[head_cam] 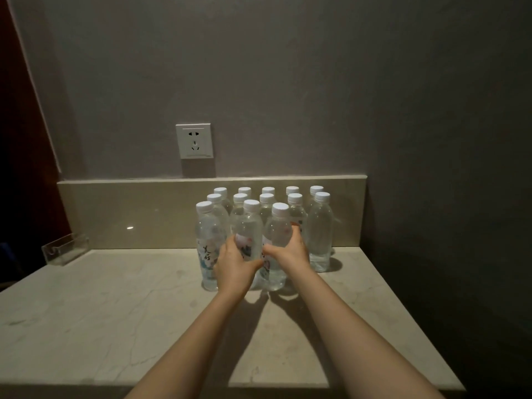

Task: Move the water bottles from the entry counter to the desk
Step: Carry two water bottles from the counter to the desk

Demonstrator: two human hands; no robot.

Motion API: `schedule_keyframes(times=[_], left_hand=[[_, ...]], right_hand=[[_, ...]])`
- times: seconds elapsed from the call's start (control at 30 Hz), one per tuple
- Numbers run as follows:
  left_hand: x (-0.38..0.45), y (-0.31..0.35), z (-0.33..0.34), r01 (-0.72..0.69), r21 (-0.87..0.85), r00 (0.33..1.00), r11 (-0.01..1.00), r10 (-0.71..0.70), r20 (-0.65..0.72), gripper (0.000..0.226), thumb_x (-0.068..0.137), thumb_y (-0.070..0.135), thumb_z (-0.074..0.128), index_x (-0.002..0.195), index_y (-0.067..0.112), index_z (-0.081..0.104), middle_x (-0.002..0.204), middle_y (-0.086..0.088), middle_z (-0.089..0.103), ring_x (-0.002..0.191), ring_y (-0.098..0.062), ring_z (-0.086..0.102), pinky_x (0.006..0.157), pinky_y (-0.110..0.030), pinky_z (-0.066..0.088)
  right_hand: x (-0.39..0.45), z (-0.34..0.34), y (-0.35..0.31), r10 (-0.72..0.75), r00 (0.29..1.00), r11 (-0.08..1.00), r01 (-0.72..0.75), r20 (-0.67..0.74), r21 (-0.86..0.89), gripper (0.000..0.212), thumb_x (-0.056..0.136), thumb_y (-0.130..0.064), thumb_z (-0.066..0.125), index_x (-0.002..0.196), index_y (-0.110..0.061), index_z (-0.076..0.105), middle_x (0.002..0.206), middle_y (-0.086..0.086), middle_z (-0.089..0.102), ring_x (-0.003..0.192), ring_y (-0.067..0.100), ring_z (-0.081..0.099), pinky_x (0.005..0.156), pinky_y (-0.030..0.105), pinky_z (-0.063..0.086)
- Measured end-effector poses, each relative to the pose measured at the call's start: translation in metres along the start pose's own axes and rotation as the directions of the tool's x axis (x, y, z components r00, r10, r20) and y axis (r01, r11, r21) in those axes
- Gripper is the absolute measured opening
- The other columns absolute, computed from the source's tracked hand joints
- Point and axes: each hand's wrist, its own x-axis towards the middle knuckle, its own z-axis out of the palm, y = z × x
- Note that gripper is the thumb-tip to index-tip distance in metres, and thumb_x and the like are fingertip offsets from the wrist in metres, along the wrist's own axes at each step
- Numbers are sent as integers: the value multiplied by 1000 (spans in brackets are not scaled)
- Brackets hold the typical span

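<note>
Several clear water bottles with white caps stand in rows at the back right of the pale marble entry counter (115, 312). My left hand (233, 266) is wrapped around a front bottle (250, 226) with a patterned label. My right hand (290, 251) grips the front bottle beside it (278, 226). Both bottles are upright, and I cannot tell whether they still touch the counter. Another labelled bottle (207, 243) stands just left of my left hand, and an unlabelled-looking one (320, 226) stands to the right.
A low stone backsplash (144, 208) runs behind the bottles, with a white wall socket (195, 141) above it. A clear acrylic holder (64, 249) sits at the counter's far left. A dark wall bounds the right side. The room is dim.
</note>
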Motion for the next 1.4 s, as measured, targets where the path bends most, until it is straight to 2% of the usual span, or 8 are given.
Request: schedule_keyframes(times=[0.33,0.5,0.57,0.67,0.87,1.0,1.13,1.4], left_hand=[[9,8,2,-16,-165,999,986,21,27,66,64,33,80,115,9,45,97,-6,66,89,-25,62,77,-35,48],[6,3,0,-65,-289,998,955,64,-14,46,64,23,81,102,14,57,73,9,63,65,0,58,53,-6,40],[3,3,1,-80,-329,997,941,79,-15,38,65,22,81,95,15,58,74,7,65,68,-8,62,56,-9,44],[-2,14,1,-45,-430,998,902,63,28,42,67,28,80,100,13,60,92,-3,70,83,-21,65,75,-36,53],[-18,51,-1,-40,-648,977,761,164,133,37,71,27,78,99,16,56,87,4,63,76,-10,63,62,-16,51],[-42,82,17,-5,-752,924,659,291,249,37,75,24,74,100,18,47,93,-6,60,85,-22,66,74,-34,58],[-75,120,47,-37,-778,860,627,417,295,40,72,34,73,99,19,47,87,0,58,72,-6,65,63,-22,57],[-185,221,114,48,-845,708,532,579,405,41,75,39,71,107,25,51,98,6,62,85,-3,66,67,-16,53]], right_hand=[[0,-3,12,-2,1000,975,2,0,222,65,69,-15,75,122,-14,38,99,10,67,93,20,63,81,28,46],[-2,-3,16,-48,998,976,55,-37,213,61,70,-20,78,119,-17,41,103,14,66,95,22,63,85,31,47],[-4,-6,15,-53,997,977,63,-52,205,68,70,-23,78,126,-14,41,101,11,67,94,20,63,87,30,47],[-11,-17,8,-62,994,971,80,-85,224,69,70,-27,79,127,-14,42,108,9,66,102,22,63,93,34,47],[-35,-57,-13,-74,981,962,119,-182,248,88,63,-50,75,137,-22,36,132,10,54,121,27,53,101,51,43],[-60,-102,-16,-59,965,936,143,-257,322,83,64,-48,75,135,-25,40,128,5,56,114,22,57,96,48,49],[-84,-158,-10,-14,921,932,153,-388,329,82,70,-38,76,139,-15,37,132,8,54,120,24,53,99,44,47],[-153,-308,12,6,783,972,141,-622,188,102,67,-46,76,148,-17,20,146,8,40,133,25,41,108,48,38]])
